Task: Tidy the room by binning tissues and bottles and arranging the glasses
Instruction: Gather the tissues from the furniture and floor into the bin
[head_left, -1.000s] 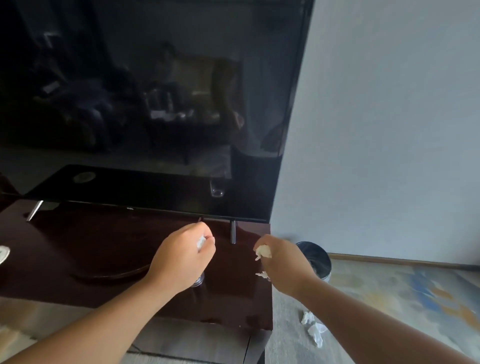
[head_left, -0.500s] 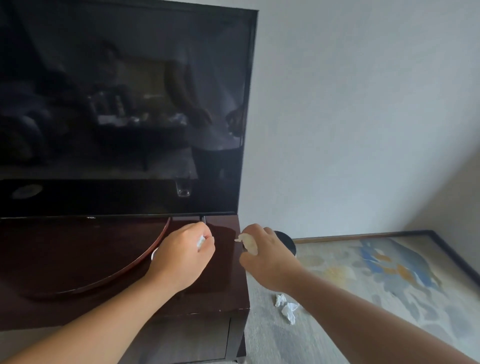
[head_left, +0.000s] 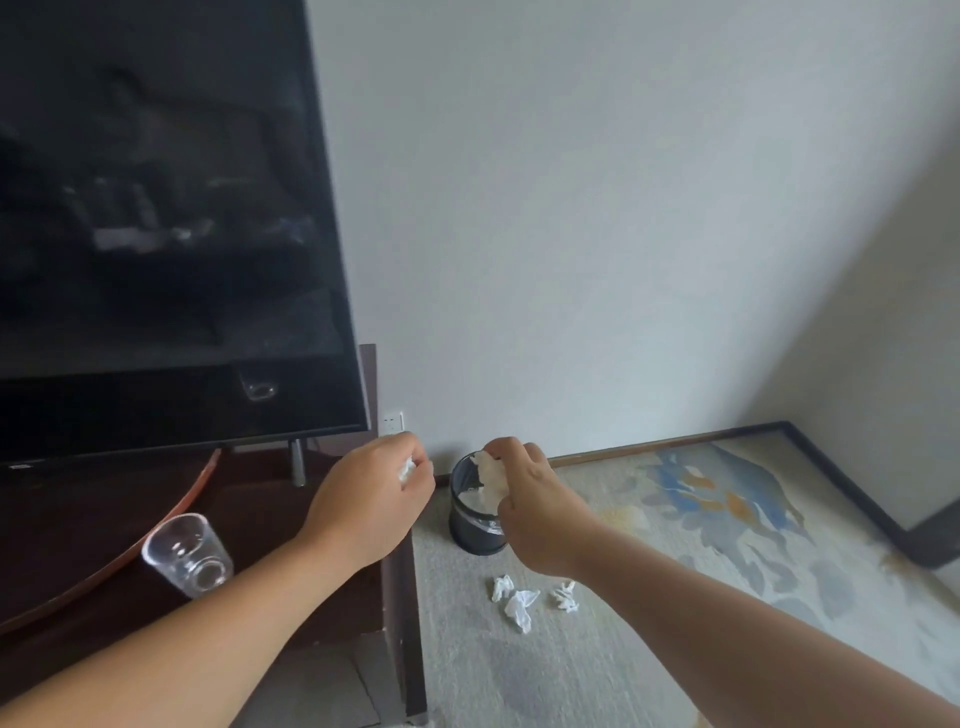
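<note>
The TV (head_left: 156, 234) stands on the cabinet (head_left: 280, 525), the glass (head_left: 187, 556) before it; the bin (head_left: 474, 527) sits right of the cabinet, by the wall (head_left: 571, 208); tissues (head_left: 522, 603) lie on the floor (head_left: 519, 680) before the bin.

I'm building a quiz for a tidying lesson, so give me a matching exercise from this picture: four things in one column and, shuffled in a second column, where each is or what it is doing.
Column one:
1. glass
2. bin
3. loose tissues
4. right hand

Column two:
A. lying crumpled on the carpet in front of the bin
B. gripping a white tissue by the bin's rim
C. standing on the dark cabinet
D. standing at the foot of the wall

Pairs: 1-C, 2-D, 3-A, 4-B.
</note>
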